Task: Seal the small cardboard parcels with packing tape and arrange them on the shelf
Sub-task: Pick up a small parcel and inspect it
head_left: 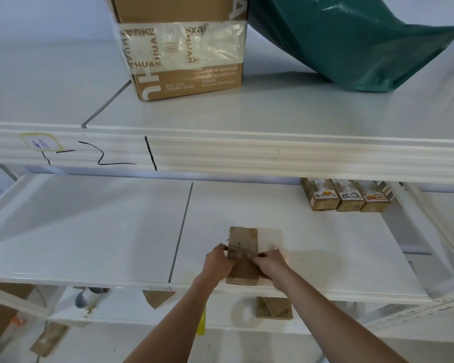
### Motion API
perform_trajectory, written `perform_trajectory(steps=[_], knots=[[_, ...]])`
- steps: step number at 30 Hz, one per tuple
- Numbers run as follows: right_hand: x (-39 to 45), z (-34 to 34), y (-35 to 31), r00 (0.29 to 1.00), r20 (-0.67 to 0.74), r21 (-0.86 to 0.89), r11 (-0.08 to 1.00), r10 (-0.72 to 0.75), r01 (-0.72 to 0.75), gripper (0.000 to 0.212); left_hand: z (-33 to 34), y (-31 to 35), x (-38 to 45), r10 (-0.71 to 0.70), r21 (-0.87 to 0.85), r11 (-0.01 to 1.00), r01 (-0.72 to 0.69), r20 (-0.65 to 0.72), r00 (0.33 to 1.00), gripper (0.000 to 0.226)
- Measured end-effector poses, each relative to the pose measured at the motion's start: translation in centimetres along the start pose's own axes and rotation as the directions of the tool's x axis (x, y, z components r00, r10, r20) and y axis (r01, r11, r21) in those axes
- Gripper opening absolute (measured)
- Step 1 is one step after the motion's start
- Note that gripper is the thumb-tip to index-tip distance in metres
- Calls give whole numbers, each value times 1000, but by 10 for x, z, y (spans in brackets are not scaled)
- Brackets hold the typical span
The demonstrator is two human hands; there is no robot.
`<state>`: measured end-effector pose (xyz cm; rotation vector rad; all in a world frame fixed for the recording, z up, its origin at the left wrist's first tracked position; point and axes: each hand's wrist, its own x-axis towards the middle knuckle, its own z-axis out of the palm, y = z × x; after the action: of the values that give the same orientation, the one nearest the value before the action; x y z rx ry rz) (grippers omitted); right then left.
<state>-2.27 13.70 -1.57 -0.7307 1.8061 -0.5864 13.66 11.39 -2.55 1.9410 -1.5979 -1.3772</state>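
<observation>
Brown cardboard, one small parcel [243, 254], lies flat near the front edge of the middle shelf [116, 231], and I have both hands on it. My left hand [219, 260] pinches its left side, my right hand [270, 262] grips the right with curled fingers. I judge this the sealing step, pressing tape down, though I cannot make out the tape. Next it should join the three sealed parcels [347, 196] standing at the back right.

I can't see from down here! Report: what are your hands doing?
Left hand and right hand both on small box, middle shelf. Three boxes lined up back right. Nothing blocking.
</observation>
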Motion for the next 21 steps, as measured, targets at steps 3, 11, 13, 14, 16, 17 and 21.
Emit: perform_trajectory(steps=[3,11,13,14,16,17,21], knots=[[-1,4,-3,999,1,27,999,38,-38,41,-2,3,-2,-3,9,1000,3,-11,1000,46],[-14,3,-18,998,-61,117,993,25,-17,81,-14,-1,-7,3,-312,949,-36,-104,995,43],[-30,4,-28,987,-155,7,999,-44,46,82,-14,3,-11,78,-249,957,-147,-268,960,30],[-35,5,-30,981,-165,-12,995,-99,99,79,-14,8,-14,116,-239,952,-189,-291,950,27],[-42,8,-34,975,-121,14,982,-186,189,66,-11,19,-20,143,-293,933,-210,-235,962,23],[-45,11,-35,970,-100,38,973,-223,228,54,-10,24,-22,133,-331,924,-191,-188,973,25],[-36,9,-34,947,-138,82,949,-291,304,11,-16,27,-20,56,-497,864,-84,-71,996,62]])
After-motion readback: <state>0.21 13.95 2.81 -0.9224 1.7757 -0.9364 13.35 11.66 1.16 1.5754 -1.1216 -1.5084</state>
